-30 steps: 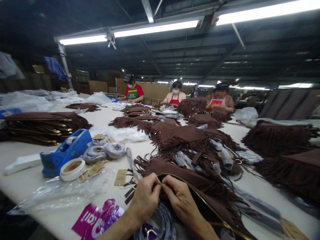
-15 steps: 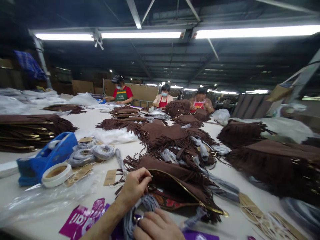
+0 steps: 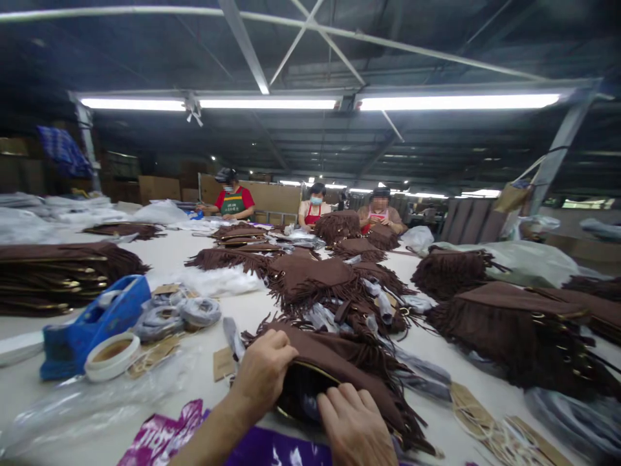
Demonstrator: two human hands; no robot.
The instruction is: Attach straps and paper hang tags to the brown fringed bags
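Observation:
In front of me lies a dark brown fringed bag (image 3: 334,353), its gold zipper undone and its mouth gaping toward me. My left hand (image 3: 264,369) is closed on the bag's upper edge at the left end of the zipper, thumb and fingers pinching the material. At the middle of the mouth, my right hand (image 3: 359,421) has its bent fingers pressed together against the zipper edge; their tips are partly hidden. The bag's inside is dark, with something greyish barely showing. Purple printed plastic (image 3: 276,446) lies under the bag and my forearm.
Left are a blue tape dispenser (image 3: 94,330), a white tape roll (image 3: 111,356), wrapped grey coils (image 3: 198,310) and clear plastic. More fringed bags (image 3: 315,275) are heaped beyond and stacked right (image 3: 514,330). Tan tags (image 3: 475,404) lie right. Several people work across the table.
My right hand has moved up and right to the bag's mouth. The grey wrapped strap with a metal ring beside it is out of sight. My left hand stays at the bag's edge.

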